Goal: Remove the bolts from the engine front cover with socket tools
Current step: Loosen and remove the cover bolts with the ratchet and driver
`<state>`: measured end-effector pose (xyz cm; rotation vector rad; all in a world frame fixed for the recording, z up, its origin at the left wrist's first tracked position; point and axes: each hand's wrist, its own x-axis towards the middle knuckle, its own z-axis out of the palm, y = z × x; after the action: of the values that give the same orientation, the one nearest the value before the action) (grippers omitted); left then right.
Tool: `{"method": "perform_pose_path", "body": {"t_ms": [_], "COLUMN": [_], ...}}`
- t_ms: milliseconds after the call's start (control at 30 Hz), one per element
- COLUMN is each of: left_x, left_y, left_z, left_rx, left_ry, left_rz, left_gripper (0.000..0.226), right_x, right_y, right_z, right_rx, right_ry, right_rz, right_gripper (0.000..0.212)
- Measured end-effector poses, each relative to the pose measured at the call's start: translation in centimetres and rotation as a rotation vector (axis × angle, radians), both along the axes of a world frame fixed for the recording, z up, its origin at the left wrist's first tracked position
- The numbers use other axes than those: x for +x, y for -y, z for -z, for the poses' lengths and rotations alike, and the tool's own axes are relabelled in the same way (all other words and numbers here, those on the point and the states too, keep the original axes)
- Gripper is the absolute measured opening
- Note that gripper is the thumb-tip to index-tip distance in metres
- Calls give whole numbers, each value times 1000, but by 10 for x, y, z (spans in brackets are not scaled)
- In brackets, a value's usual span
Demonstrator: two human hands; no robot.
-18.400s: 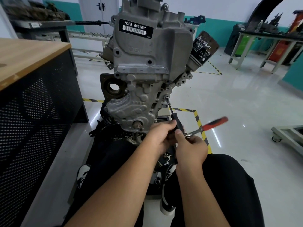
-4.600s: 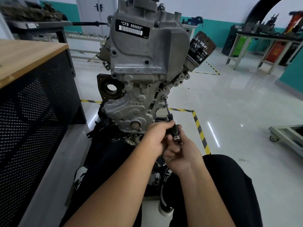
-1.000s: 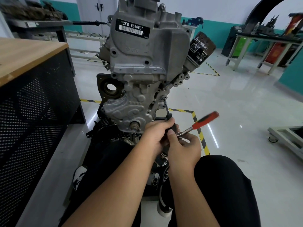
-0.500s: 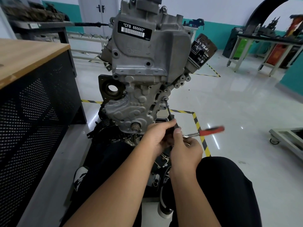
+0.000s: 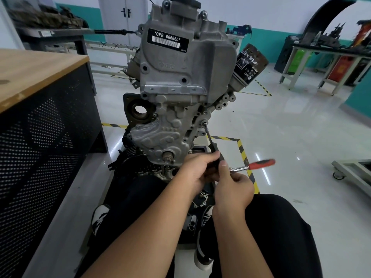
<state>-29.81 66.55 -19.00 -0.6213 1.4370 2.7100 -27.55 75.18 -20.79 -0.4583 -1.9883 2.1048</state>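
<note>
Bolt: small steel bolt [image 5: 204, 123] on the right edge of the grey cast-aluminium engine front cover [image 5: 164, 135], not yet out.
Driver: thin black extension bar [image 5: 209, 138] seated on it.
Left hand [image 5: 197, 170]: grip clamped on the bar.
Right hand [image 5: 233, 188]: grip apparently closed around the red-handled ratchet [image 5: 254, 165]; partly hidden.
Change: handle swung lower than a second ago, so loosening continues.

— What stands on the left?
— A wooden-topped bench [image 5: 30, 71] with black perforated panels [image 5: 40, 141]. Beyond it, a grey table [image 5: 54, 34] piled with dark parts.

— And far back?
— A white double door [image 5: 124, 15] in a teal and white wall.

— The right side?
— White-framed tables [image 5: 329, 55] loaded with dark equipment, far off. Nearer, the corner of a wheeled cart [image 5: 349, 169]. Yellow-black tape [image 5: 244, 155] marks the glossy floor [image 5: 291, 125].
</note>
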Motion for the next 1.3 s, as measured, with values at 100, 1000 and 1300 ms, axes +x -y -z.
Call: {"method": "perform_pose_path", "body": {"t_ms": [100,1000,1300], "left_x": [1,2,-2], "left_y": [-2,-6,-9], "left_z": [-1,-4,1], "left_rx": [-8,92,12], "left_ry": [9,30,34], "left_rz": [-51,0,-37], "left_gripper": [24,20,11], "right_x": [2,3,0], "right_y": [-2,3,1], "right_z": [-2,-1,0], "right_rx": [91,-118,15], "right_ry": [-67,58,10], "right_rz": [-6,-86,-35], "right_gripper": [28,28,27]}}
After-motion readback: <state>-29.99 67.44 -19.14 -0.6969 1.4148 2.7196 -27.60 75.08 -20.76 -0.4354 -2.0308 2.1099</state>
